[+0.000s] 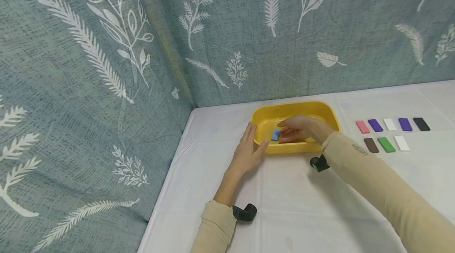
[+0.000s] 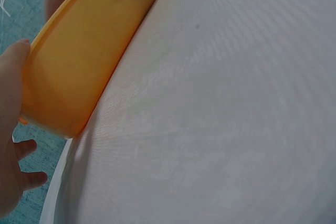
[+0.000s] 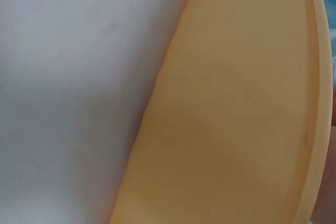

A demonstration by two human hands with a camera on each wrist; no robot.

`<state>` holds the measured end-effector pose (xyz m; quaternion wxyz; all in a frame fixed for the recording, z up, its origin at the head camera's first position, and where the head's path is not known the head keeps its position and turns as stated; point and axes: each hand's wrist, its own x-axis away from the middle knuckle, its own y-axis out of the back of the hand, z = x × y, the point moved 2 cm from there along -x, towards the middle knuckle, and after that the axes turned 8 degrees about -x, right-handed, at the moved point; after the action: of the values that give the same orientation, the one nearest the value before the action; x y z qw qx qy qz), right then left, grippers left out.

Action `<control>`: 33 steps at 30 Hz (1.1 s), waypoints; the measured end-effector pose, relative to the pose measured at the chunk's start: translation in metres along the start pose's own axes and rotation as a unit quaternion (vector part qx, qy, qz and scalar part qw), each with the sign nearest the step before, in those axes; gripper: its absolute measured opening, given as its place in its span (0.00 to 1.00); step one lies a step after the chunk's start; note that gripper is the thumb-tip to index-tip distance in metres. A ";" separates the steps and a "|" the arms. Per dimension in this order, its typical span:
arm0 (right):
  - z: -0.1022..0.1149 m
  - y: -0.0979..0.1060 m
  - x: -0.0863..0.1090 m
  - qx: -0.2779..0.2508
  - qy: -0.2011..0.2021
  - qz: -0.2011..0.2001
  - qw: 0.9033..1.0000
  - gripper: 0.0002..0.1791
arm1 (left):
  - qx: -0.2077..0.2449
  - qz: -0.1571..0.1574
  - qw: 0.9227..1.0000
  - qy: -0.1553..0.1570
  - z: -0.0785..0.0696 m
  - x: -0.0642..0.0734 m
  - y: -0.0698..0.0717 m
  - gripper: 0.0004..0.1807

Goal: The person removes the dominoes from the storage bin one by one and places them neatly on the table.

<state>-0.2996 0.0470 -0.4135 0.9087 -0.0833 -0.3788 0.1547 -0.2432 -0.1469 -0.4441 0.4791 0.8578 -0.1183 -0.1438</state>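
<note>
A yellow tub (image 1: 261, 115) with a rolled rim stands on the white cloth. My left hand (image 1: 246, 153) rests against its left front corner, the thumb at the front rim and the fingers stretched along the left side. In the left wrist view, that thumb lies by the rim of the tub (image 2: 79, 66). My right hand (image 1: 295, 128) reaches inside over the front wall. By its fingertips lies a small blue block (image 1: 275, 134); I cannot tell whether they pinch it. The right wrist view shows mostly the tub's outer wall (image 3: 226, 108), which hides that hand's fingers.
Right of the tub lie two rows of small flat blocks, among them a pink block (image 1: 363, 127), a black block (image 1: 421, 124), a brown block (image 1: 371, 145) and a green block (image 1: 386, 145). A leaf-patterned curtain (image 1: 227, 40) hangs behind the table and to its left.
</note>
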 end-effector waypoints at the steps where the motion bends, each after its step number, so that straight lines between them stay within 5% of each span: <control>1: 0.000 -0.002 -0.002 -0.002 0.000 0.003 1.000 0.28 | 0.000 0.000 1.000 0.000 0.000 0.000 0.000 0.42; 26: -0.003 -0.038 -0.027 0.140 0.067 0.056 0.986 0.25 | 0.007 -0.011 1.000 0.000 0.000 0.001 0.001 0.41; 33: -0.002 -0.045 -0.028 0.141 0.075 0.070 0.985 0.22 | 0.001 -0.012 1.000 -0.003 -0.002 -0.001 0.002 0.42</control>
<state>-0.3071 -0.0047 -0.4213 0.9240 0.0082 -0.2776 0.2627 -0.2431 -0.1460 -0.4413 0.4765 0.8589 -0.1096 -0.1522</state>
